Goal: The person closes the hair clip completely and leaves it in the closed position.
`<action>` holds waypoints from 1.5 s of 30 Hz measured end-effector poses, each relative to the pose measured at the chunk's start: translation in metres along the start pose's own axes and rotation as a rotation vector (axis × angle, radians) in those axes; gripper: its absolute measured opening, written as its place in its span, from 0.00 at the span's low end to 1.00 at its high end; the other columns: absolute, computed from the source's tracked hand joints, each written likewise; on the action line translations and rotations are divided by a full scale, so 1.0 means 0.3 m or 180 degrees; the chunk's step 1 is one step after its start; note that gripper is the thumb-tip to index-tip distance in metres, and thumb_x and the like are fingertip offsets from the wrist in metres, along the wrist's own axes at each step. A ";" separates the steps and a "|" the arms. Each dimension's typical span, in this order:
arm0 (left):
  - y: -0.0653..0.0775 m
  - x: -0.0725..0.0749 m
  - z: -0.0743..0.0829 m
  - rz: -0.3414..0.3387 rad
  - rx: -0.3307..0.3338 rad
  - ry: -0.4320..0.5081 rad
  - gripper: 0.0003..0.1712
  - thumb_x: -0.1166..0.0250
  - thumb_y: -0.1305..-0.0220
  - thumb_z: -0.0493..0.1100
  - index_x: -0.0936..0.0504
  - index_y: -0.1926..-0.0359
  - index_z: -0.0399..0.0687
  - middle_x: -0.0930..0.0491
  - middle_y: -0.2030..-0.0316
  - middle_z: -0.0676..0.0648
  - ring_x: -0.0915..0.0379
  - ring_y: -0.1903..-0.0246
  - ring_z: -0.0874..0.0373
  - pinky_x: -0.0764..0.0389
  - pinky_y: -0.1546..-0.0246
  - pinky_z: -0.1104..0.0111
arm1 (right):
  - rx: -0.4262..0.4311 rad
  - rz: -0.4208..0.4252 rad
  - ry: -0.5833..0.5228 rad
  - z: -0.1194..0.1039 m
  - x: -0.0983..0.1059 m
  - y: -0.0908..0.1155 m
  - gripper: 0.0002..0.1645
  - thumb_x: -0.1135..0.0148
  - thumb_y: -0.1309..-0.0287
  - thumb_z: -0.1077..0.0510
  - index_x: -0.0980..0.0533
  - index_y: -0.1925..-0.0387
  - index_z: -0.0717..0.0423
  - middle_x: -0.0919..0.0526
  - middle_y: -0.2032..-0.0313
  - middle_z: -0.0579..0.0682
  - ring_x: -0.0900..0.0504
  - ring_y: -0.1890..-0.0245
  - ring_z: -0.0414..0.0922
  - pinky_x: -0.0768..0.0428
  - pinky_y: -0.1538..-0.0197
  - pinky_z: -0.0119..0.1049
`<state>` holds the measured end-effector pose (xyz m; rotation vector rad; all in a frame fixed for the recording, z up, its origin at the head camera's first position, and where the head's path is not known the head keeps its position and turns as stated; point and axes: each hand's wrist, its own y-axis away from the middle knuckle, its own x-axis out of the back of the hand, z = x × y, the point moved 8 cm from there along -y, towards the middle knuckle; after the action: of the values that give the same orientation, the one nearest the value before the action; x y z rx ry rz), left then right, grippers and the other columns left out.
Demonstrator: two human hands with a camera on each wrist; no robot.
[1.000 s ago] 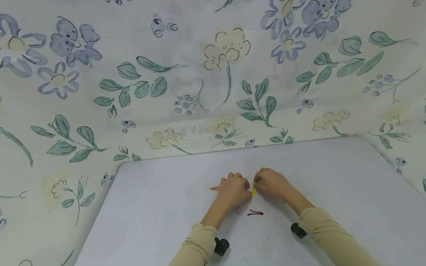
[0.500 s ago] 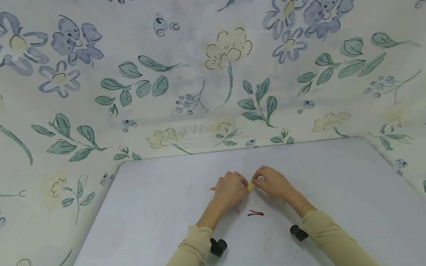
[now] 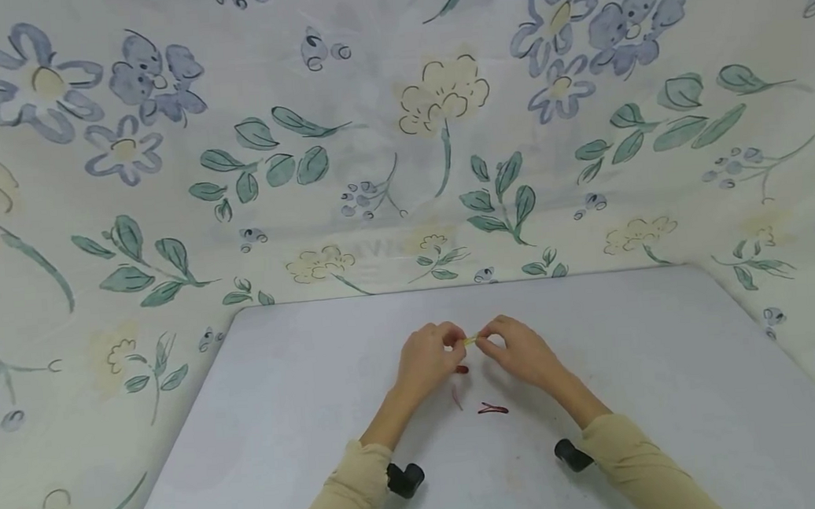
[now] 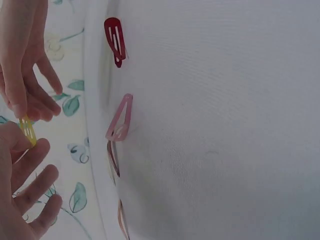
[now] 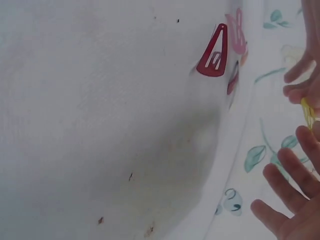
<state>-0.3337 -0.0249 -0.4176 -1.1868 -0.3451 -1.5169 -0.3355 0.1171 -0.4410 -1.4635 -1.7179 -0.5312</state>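
In front of you lies a white table (image 3: 289, 381) with rounded far corners and a few dark specks (image 5: 100, 220) on its top. Behind the table and along both its sides rises a pale backdrop (image 3: 370, 20), printed with blue flowers (image 3: 184, 65), cream blooms (image 3: 443, 98) and green leaves (image 3: 508, 171). The light over the table is soft.

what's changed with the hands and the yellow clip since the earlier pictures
The yellow clip moved up in the head view and swung from lengthwise to crosswise; the left hand and right hand now pinch its ends. Whether they already gripped it a second ago is unclear. The left hand also shifted left, baring more of the pink clip. The red clip stayed put.
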 end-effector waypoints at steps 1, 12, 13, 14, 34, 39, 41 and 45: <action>0.002 0.006 -0.001 0.0030 0.0000 0.0016 0.04 0.36 0.42 0.40 0.15 0.65 0.49 0.16 0.72 0.54 0.24 0.69 0.56 0.24 0.66 0.64 | 0.0004 0.0023 0.0004 -0.004 0.001 0.001 0.14 0.40 0.33 0.49 0.18 0.56 0.54 0.18 0.54 0.49 0.20 0.48 0.52 0.23 0.45 0.51; 0.025 0.035 -0.027 0.0126 -0.0039 0.0226 0.04 0.36 0.41 0.39 0.15 0.66 0.49 0.17 0.70 0.51 0.21 0.65 0.54 0.22 0.65 0.64 | 0.0135 0.0206 -0.0170 -0.058 -0.004 0.021 0.19 0.37 0.35 0.51 0.22 0.46 0.53 0.19 0.47 0.51 0.21 0.43 0.51 0.24 0.42 0.51; 0.028 0.036 -0.031 0.0120 -0.0025 0.0236 0.04 0.36 0.40 0.39 0.15 0.66 0.49 0.18 0.70 0.51 0.21 0.65 0.53 0.23 0.65 0.65 | 0.0165 0.0208 -0.0182 -0.063 -0.007 0.023 0.18 0.37 0.35 0.52 0.21 0.47 0.53 0.18 0.48 0.50 0.21 0.44 0.50 0.23 0.43 0.51; 0.031 0.035 -0.036 0.0111 -0.0008 0.0247 0.03 0.36 0.40 0.39 0.15 0.66 0.49 0.18 0.70 0.51 0.21 0.65 0.53 0.23 0.65 0.65 | 0.0190 0.0211 -0.0197 -0.069 -0.010 0.024 0.16 0.36 0.36 0.52 0.21 0.49 0.53 0.18 0.49 0.50 0.21 0.45 0.50 0.23 0.43 0.50; 0.096 0.051 -0.080 0.0155 0.0158 0.1379 0.06 0.36 0.40 0.32 0.16 0.64 0.44 0.17 0.65 0.49 0.23 0.63 0.57 0.19 0.62 0.64 | 0.0307 0.0550 -0.0980 -0.093 -0.053 0.058 0.11 0.33 0.39 0.61 0.19 0.55 0.54 0.16 0.55 0.49 0.18 0.49 0.50 0.23 0.42 0.53; 0.109 0.055 -0.092 0.0266 0.0291 0.1731 0.07 0.36 0.41 0.31 0.15 0.64 0.44 0.18 0.66 0.49 0.22 0.63 0.56 0.19 0.61 0.64 | 0.0329 0.0608 -0.1124 -0.102 -0.049 0.075 0.11 0.33 0.39 0.61 0.20 0.54 0.54 0.16 0.55 0.49 0.19 0.47 0.51 0.24 0.41 0.53; 0.113 0.055 -0.094 0.0273 0.0306 0.1777 0.06 0.36 0.41 0.31 0.15 0.65 0.44 0.18 0.67 0.49 0.22 0.63 0.56 0.18 0.60 0.64 | 0.0346 0.0619 -0.1173 -0.104 -0.048 0.080 0.10 0.33 0.40 0.62 0.20 0.56 0.54 0.16 0.56 0.49 0.19 0.48 0.51 0.24 0.40 0.53; 0.122 0.053 -0.094 0.0197 0.0266 0.1687 0.04 0.36 0.38 0.32 0.16 0.64 0.43 0.18 0.66 0.50 0.22 0.63 0.57 0.19 0.59 0.66 | 0.0398 0.0556 -0.1231 -0.108 -0.053 0.084 0.07 0.33 0.40 0.63 0.19 0.60 0.53 0.17 0.59 0.47 0.18 0.50 0.50 0.24 0.41 0.56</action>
<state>-0.3135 -0.0673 -0.4311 -0.6860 -0.0138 -1.6771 -0.3016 0.0892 -0.4388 -1.6836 -1.8508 -0.0451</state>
